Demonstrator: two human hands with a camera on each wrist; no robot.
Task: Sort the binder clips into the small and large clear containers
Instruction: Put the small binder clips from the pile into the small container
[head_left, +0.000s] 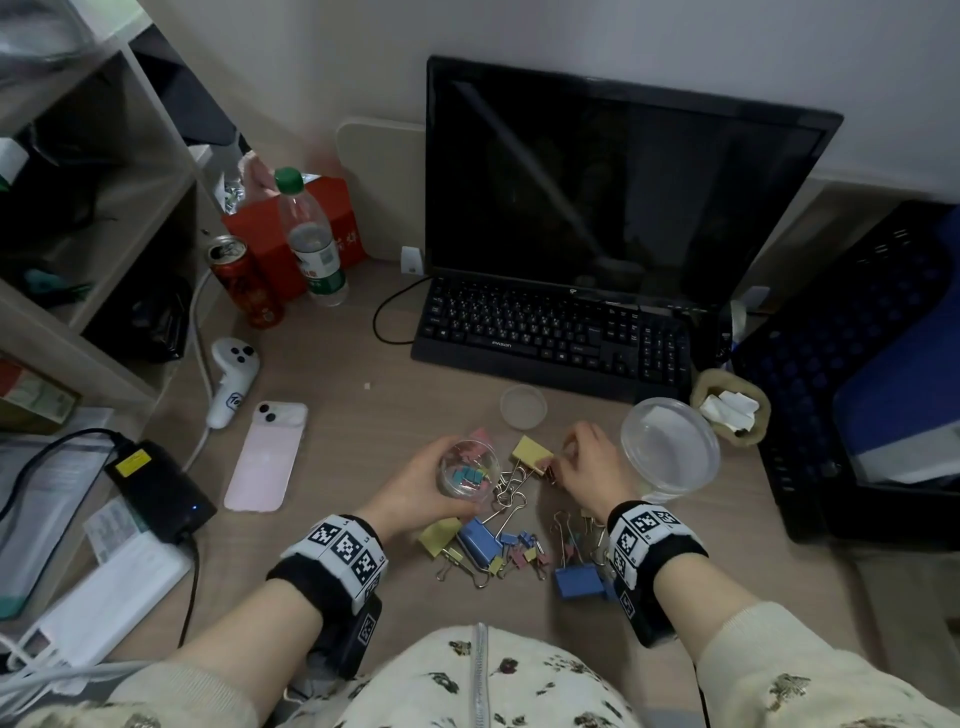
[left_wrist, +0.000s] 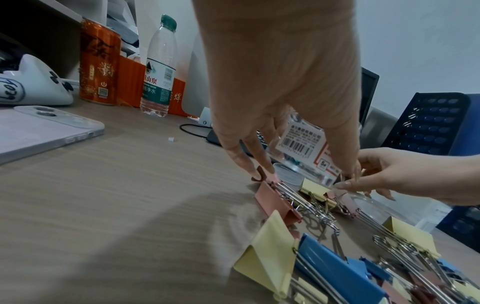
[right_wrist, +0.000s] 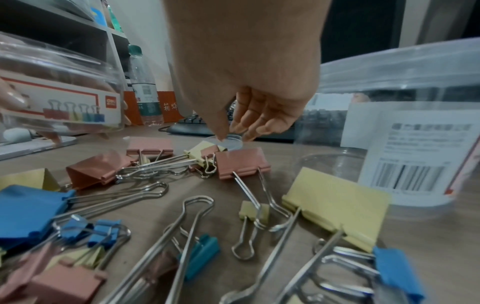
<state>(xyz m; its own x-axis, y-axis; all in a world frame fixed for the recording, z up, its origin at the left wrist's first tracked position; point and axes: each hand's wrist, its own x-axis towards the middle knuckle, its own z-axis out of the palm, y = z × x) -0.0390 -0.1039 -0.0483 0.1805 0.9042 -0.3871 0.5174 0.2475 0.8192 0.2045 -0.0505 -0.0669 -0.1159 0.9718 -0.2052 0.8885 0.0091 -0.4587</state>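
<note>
My left hand (head_left: 415, 486) grips the small clear container (head_left: 468, 470), lifted just above the desk, with several small pastel clips inside; its barcode label (left_wrist: 301, 139) shows between the fingers. My right hand (head_left: 574, 457) hovers with bent fingers over a small pink clip (right_wrist: 207, 153) lying against a large yellow clip (head_left: 531, 450); thumb and fingers (right_wrist: 246, 127) are apart with nothing between them. The large clear container (head_left: 670, 444) stands just right of that hand. A mixed pile of large and small binder clips (head_left: 498, 545) lies between my wrists.
A small clear lid (head_left: 523, 406) lies in front of the keyboard (head_left: 550, 332). A pink phone (head_left: 266, 457), a white controller (head_left: 231, 379), a can (head_left: 244, 280) and a water bottle (head_left: 311, 239) sit to the left. A blue crate (head_left: 852, 364) stands on the right.
</note>
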